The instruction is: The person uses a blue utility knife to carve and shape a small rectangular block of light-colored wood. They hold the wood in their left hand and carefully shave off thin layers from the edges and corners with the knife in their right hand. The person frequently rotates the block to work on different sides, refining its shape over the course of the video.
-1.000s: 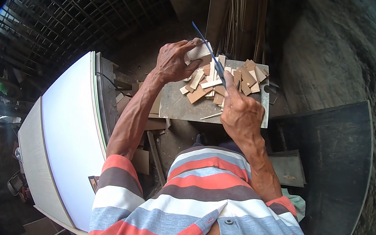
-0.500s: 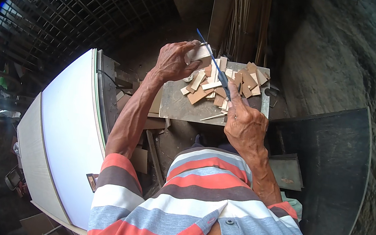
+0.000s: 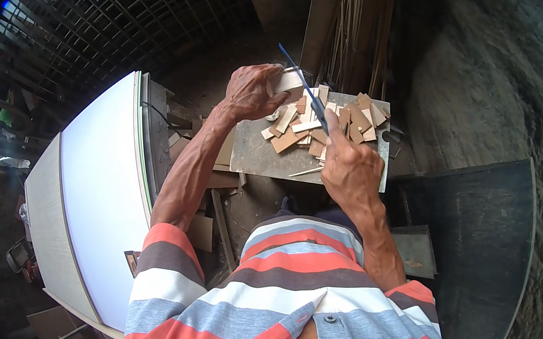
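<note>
Just above the middle of the frame, the left hand (image 3: 252,91) is curled around a small pale wood block (image 3: 290,81), fingers wrapped over its near side so that only its right end shows. The right hand (image 3: 351,168), a little lower and to the right, is closed in a fist around the handle of a thin blue blade (image 3: 299,81), which slants up and to the left from the fist; its tip crosses the block's upper edge, though whether it cuts in or only lies against the block is not clear. Both hands are raised over a small grey board (image 3: 266,159) in the upper centre, which bears a heap of tan wood pieces (image 3: 353,115) spread across its far half, with one thin splinter (image 3: 305,171) lying alone near its front edge. A large white panel (image 3: 100,182) fills the left of the frame, leaning beside the left forearm. A dark sheet (image 3: 485,250) stands at the right. Bundled sticks (image 3: 352,37) rise at the top centre behind the board. The person's striped shirt (image 3: 283,293) takes up the lower middle.
</note>
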